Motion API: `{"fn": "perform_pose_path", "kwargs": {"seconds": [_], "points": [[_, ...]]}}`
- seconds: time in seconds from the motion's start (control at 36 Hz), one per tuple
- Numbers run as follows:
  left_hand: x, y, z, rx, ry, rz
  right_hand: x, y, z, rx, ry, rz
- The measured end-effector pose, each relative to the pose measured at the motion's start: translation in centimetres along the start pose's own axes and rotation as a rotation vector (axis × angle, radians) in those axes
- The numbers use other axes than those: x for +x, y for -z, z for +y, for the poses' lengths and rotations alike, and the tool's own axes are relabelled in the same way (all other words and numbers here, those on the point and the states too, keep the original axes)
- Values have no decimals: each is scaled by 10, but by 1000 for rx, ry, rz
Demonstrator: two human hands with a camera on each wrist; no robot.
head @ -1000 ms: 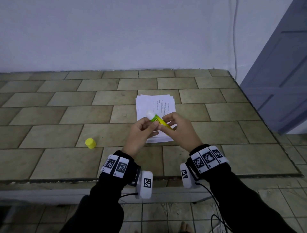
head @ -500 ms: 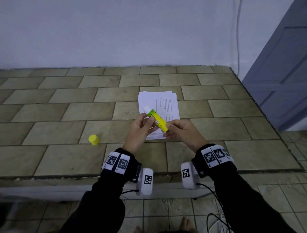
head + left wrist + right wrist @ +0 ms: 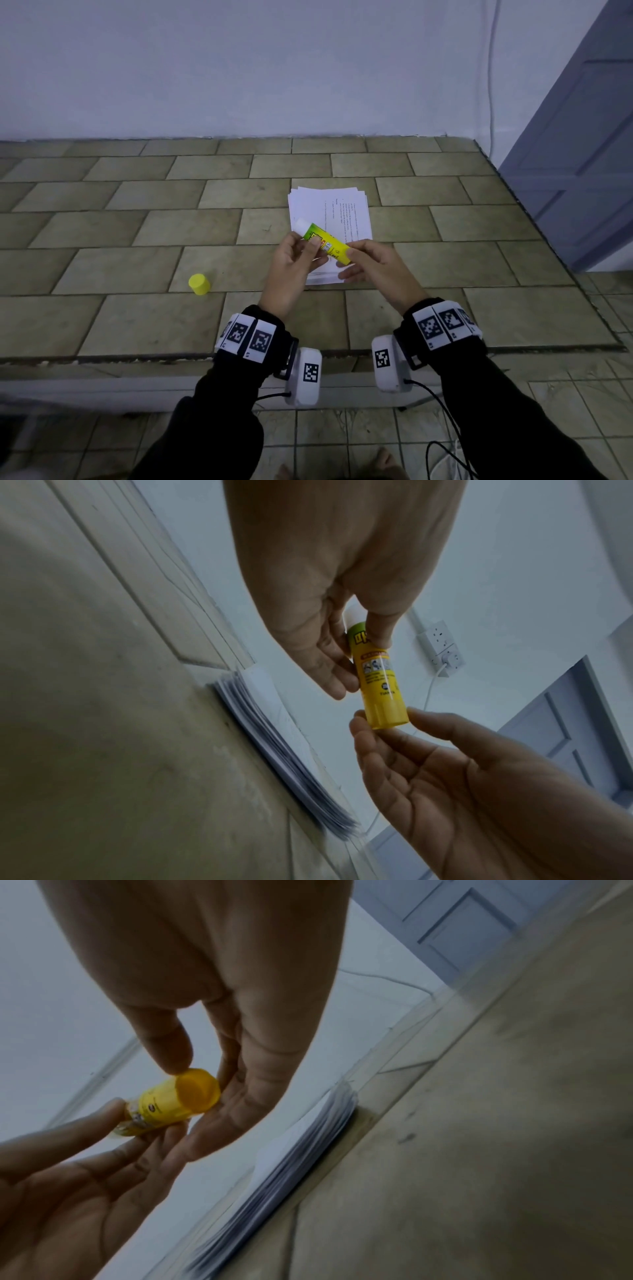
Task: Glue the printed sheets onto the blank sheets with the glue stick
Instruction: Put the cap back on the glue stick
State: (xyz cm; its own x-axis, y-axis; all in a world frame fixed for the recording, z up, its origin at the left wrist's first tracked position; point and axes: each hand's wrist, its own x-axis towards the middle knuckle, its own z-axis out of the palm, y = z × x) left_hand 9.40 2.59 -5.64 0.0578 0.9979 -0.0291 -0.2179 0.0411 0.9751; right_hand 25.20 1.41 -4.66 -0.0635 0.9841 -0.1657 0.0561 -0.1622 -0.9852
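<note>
Uncapped glue stick [image 3: 325, 243] pinched between left hand [image 3: 294, 260] and right hand [image 3: 373, 263], white tip seemingly exposed

Glue stick [image 3: 325, 244] yellow-green, white tip; cap [image 3: 199, 284] yellow; sheets [image 3: 330, 219] white; tiles [image 3: 137, 233] olive.

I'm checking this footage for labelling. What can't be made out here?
- Printed text on the white paper stack: too small in the head view.
- Stack's near edge: hidden by both hands.
- White glue tip of the yellow-green glue stick: mostly covered by left hand in the left wrist view.
</note>
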Motion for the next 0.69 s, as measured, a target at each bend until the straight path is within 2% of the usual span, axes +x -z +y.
{"fn": "perform_pose_path", "kwargs": {"seconds": [0.08, 0.17, 0.39, 0.47, 0.58, 0.69], "points": [[-1, 0, 0, 9, 6, 4, -4, 1, 2, 64, -5, -26], [-2, 0, 0, 11, 18, 13, -6, 2, 7, 71, 54, 22], [-7, -4, -1, 17, 39, 24, -10, -3, 15, -209, 283, 222], [-9, -5, 0, 6, 26, 24, -10, -3, 17, -178, 238, 193], [-9, -4, 0, 11, 19, 19, -11, -4, 17, -2, 67, 112], [-10, -1, -1, 39, 22, 26, -15, -6, 16, 129, 57, 91]]}}
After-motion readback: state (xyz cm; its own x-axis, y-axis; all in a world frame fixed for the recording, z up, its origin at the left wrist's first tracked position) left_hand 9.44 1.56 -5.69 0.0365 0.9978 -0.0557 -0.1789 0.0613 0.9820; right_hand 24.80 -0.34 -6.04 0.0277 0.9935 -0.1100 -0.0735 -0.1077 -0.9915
